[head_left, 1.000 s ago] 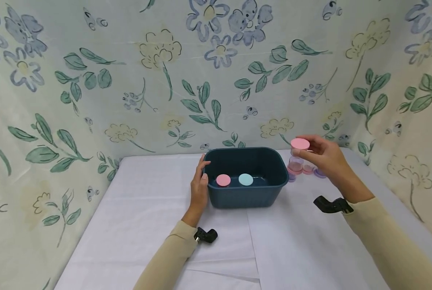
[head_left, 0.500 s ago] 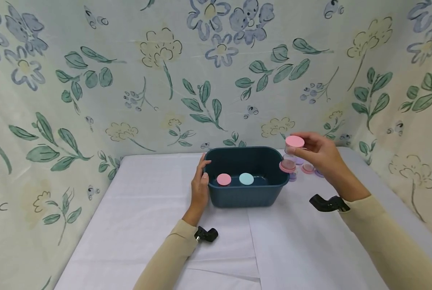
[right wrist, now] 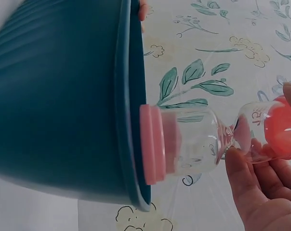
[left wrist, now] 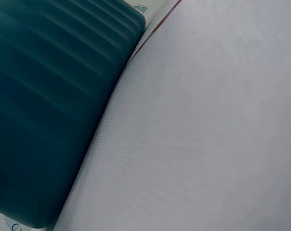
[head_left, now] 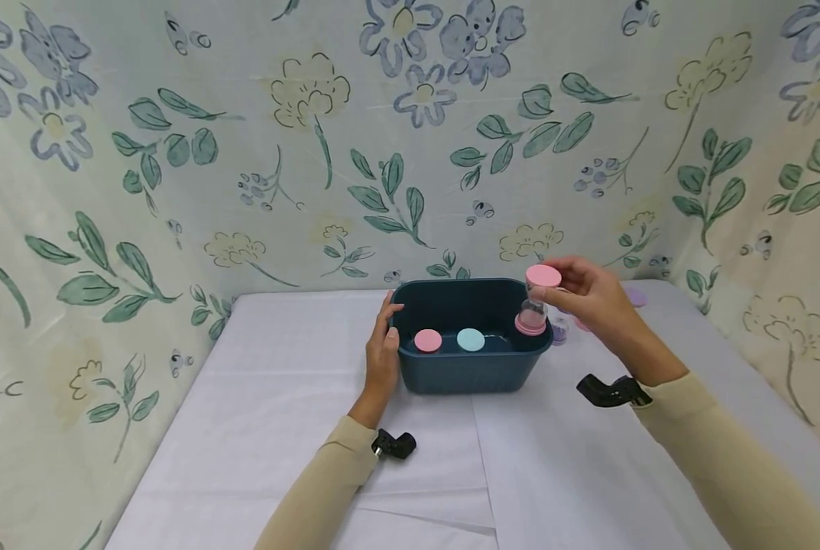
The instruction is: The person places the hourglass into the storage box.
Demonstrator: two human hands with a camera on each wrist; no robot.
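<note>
My right hand point(head_left: 591, 294) pinches a pink-capped sand timer point(right wrist: 196, 139) around its glass, near the narrow waist. The timer stands roughly upright over the right end of a dark teal plastic bin point(head_left: 468, 374), its lower cap point(head_left: 530, 324) overlapping the inside of the rim in the head view. At the bin's left end, my left hand point(head_left: 382, 355) grips the wall, with fingertips point(right wrist: 143, 10) over the rim. Inside the bin are two round tops, one pink point(head_left: 428, 341) and one light blue point(head_left: 471, 340). The left wrist view shows the bin's ribbed side point(left wrist: 54, 106) without the hand's grip.
Right of the bin, several more purple and pink pieces stand on the white cloth, partly hidden by my right hand; a purple one point(head_left: 559, 330) is close to the bin wall, another purple one point(head_left: 635, 296) farther back. A floral curtain point(head_left: 299, 191) hangs behind the table.
My right hand has carried the pink sand timer leftward, from above the pieces beside the bin to over its right end. The left hand has stayed on the bin.
</note>
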